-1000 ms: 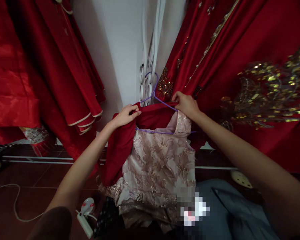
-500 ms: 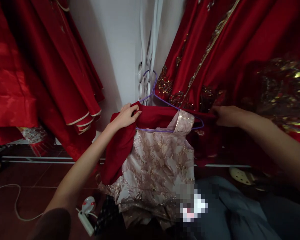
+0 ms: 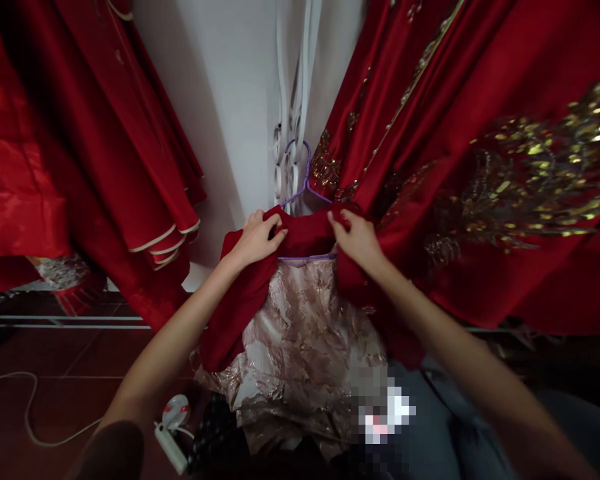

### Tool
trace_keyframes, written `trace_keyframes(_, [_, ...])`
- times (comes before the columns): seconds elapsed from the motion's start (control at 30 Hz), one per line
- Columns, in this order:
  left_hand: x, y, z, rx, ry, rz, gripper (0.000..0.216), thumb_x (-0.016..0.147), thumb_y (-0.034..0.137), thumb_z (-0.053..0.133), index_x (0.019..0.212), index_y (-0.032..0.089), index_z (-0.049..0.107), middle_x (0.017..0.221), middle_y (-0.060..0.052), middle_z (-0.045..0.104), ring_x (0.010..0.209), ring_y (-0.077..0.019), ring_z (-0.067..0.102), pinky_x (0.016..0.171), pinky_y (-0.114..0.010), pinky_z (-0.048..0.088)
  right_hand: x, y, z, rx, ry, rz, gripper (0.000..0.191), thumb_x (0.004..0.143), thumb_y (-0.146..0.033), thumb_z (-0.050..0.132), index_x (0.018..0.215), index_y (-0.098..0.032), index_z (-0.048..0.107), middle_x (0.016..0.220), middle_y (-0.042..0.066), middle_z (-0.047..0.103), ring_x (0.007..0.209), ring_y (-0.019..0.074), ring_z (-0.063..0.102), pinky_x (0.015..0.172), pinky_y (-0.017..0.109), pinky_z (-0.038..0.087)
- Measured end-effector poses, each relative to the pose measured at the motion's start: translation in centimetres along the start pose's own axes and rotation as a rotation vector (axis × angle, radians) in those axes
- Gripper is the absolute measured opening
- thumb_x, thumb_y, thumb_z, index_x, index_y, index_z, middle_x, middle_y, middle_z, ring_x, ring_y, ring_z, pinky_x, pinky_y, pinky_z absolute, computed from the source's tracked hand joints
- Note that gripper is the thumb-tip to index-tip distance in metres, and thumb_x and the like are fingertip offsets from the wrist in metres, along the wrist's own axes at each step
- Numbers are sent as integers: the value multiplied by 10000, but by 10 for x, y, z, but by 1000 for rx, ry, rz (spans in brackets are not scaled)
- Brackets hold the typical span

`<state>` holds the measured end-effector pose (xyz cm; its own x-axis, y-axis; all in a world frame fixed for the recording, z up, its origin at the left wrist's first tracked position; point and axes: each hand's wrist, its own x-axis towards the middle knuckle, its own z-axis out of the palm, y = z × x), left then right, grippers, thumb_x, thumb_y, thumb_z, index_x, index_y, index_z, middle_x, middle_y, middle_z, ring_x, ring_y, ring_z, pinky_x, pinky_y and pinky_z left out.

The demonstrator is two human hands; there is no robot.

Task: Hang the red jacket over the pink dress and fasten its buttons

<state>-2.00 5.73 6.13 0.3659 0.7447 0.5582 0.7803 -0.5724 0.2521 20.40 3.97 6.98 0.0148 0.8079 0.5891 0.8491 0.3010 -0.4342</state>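
A purple hanger point(image 3: 307, 175) holds a pale pink and gold patterned dress point(image 3: 303, 327) in front of me. Over the shoulders of the dress lies a red cloth garment point(image 3: 240, 303), perhaps a small jacket or shawl. My left hand point(image 3: 260, 239) grips its upper edge at the left shoulder, fingers curled into the cloth. At the right shoulder my right hand point(image 3: 356, 239) pinches the other side of the same red cloth. The right end of the hanger and the right dress strap are hidden under the cloth and hand.
Long red garments with pale trim point(image 3: 150, 200) hang on the left. More red dresses with gold sequins point(image 3: 540, 173) hang on the right. A white metal stand point(image 3: 300, 80) rises behind the hanger. On the tiled floor lie a power strip point(image 3: 171, 447) and a white cable point(image 3: 30, 417).
My right hand has moved inward from the far right, bringing the red cloth over the right shoulder of the dress. My left hand stays at the left shoulder.
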Motion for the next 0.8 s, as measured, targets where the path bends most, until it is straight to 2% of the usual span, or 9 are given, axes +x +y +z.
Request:
trace_keyframes(0.07, [-2, 2, -1, 43, 24, -21, 178, 866, 372, 453, 889, 207, 516, 858, -70, 454, 914, -256, 458, 830, -389, 370, -19, -22, 24, 54, -31, -65, 368, 905, -497, 329, 781, -215, 531, 726, 92, 641, 662, 224, 600, 618, 297, 386])
trace_keyframes(0.13, [-3, 0, -5, 68, 42, -41, 176, 862, 367, 462, 894, 204, 522, 883, -81, 455, 931, -266, 454, 836, -404, 369, -40, -38, 39, 133, -133, -131, 350, 907, -509, 321, 826, -231, 517, 677, 67, 621, 606, 220, 597, 578, 290, 376])
trace_keyframes(0.23, [-7, -2, -11, 40, 52, -44, 172, 859, 363, 476, 876, 200, 529, 954, -91, 454, 1005, -269, 436, 868, -407, 369, -64, -40, 42, 217, -196, -157, 325, 915, -506, 312, 889, -243, 501, 667, 51, 605, 601, 224, 601, 569, 296, 384])
trace_keyframes(0.33, [-18, 5, -14, 15, 182, -88, 175, 857, 369, 492, 853, 197, 521, 1101, -117, 432, 1115, -282, 383, 923, -415, 345, -69, -26, 32, 207, -118, -107, 269, 911, -467, 334, 923, -235, 469, 721, 72, 601, 666, 245, 606, 613, 325, 413])
trace_keyframes(0.4, [-29, 12, -11, -40, 262, -156, 172, 875, 370, 459, 873, 202, 495, 1078, -115, 452, 1080, -263, 420, 912, -402, 355, -65, -14, 25, 274, -6, -65, 229, 889, -418, 396, 1014, -228, 418, 805, 79, 595, 724, 240, 604, 649, 336, 437])
trace_keyframes(0.5, [-41, 22, -1, -242, 192, -239, 140, 893, 352, 408, 935, 220, 426, 862, -45, 501, 826, -190, 522, 772, -327, 411, -57, -5, 23, 472, 87, -52, 291, 824, -343, 506, 1052, -244, 355, 871, 49, 551, 750, 194, 578, 643, 303, 455])
trace_keyframes(0.57, [-44, 28, 9, -349, 146, -266, 139, 862, 313, 449, 953, 226, 392, 775, -5, 500, 693, -161, 521, 681, -289, 410, -54, -5, 27, 585, 28, -55, 257, 792, -306, 531, 985, -253, 369, 832, 17, 515, 724, 162, 551, 616, 270, 450])
trace_keyframes(0.67, [-44, 38, 25, -422, 138, -221, 216, 774, 202, 520, 946, 226, 391, 766, 7, 516, 673, -151, 531, 658, -273, 406, -54, -10, 38, 696, -119, -66, 165, 772, -268, 511, 888, -248, 395, 797, -4, 493, 738, 145, 535, 658, 260, 456])
trace_keyframes(0.8, [-48, 48, 39, -524, 36, -127, 226, 765, 174, 522, 958, 230, 418, 827, -6, 560, 730, -151, 564, 699, -275, 434, -59, -18, 47, 794, -200, -94, 88, 769, -248, 487, 834, -240, 428, 818, 1, 501, 791, 150, 537, 742, 287, 466])
